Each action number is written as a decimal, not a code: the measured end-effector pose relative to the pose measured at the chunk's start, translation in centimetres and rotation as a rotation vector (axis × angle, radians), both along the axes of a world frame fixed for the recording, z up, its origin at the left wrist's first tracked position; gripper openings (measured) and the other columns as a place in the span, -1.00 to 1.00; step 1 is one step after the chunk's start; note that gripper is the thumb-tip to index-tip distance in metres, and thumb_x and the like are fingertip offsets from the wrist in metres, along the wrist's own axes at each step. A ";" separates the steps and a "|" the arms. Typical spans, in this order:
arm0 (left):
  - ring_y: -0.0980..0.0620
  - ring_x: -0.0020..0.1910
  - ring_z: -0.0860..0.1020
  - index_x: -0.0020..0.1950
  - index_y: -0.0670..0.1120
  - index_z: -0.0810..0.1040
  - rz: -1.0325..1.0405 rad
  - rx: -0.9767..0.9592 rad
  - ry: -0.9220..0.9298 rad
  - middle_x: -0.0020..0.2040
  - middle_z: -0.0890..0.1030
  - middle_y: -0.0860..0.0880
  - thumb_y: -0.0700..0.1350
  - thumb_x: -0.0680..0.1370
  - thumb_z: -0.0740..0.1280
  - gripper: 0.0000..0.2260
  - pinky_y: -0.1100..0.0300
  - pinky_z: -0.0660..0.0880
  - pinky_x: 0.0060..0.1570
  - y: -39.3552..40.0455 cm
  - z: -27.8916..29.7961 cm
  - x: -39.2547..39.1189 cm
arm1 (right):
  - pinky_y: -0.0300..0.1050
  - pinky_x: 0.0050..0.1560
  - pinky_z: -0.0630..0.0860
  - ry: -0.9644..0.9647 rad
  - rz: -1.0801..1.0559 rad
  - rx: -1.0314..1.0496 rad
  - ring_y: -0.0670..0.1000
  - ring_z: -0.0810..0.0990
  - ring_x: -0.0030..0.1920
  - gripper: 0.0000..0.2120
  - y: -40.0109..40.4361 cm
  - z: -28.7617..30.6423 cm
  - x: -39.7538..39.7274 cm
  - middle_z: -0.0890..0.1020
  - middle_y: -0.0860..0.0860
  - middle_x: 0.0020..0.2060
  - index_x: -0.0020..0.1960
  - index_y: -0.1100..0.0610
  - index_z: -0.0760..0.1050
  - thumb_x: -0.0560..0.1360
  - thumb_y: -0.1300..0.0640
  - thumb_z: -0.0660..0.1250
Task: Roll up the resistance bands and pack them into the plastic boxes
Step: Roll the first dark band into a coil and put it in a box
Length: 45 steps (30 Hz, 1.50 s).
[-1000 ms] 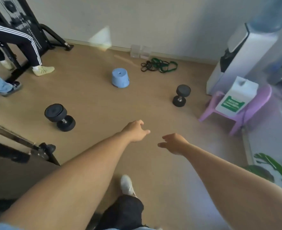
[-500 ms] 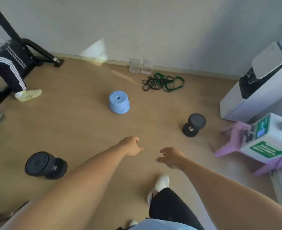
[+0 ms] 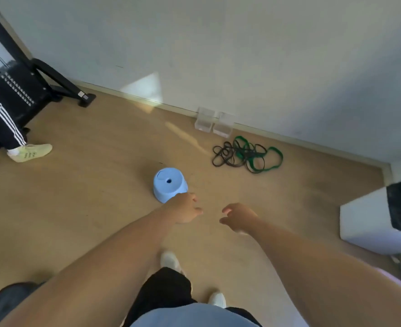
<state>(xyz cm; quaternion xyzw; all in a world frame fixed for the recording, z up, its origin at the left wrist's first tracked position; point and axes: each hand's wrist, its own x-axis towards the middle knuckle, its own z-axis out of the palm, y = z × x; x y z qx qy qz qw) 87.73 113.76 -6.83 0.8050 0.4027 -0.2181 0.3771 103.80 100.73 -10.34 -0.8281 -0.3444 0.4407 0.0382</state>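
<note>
Two hands, left [image 3: 185, 210] and right [image 3: 238, 217], loosely curled, empty; bands [image 3: 246, 154] and blurred clear boxes [image 3: 213, 122] well beyond them.

Legible text: none. Gym machine base [image 3: 83, 96]: small white sticker, print too small to read. Weight stack [image 3: 18, 89]: rows of white marks, unreadable. Trouser leg [image 3: 2, 121]: three white stripes, no wording. Sneaker [image 3: 30, 152]: faint markings, indistinct.
</note>
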 end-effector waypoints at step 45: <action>-0.03 0.33 0.51 0.46 0.02 0.46 -0.505 -0.231 0.201 0.42 0.52 0.02 0.07 0.62 0.34 -0.59 0.14 0.43 0.23 65.1 -54.2 59.9 | -0.08 0.09 0.57 0.264 -0.859 -0.165 0.03 0.59 0.10 -0.58 59.2 -56.5 48.3 0.58 0.00 0.24 0.40 -0.03 0.43 0.55 0.13 0.27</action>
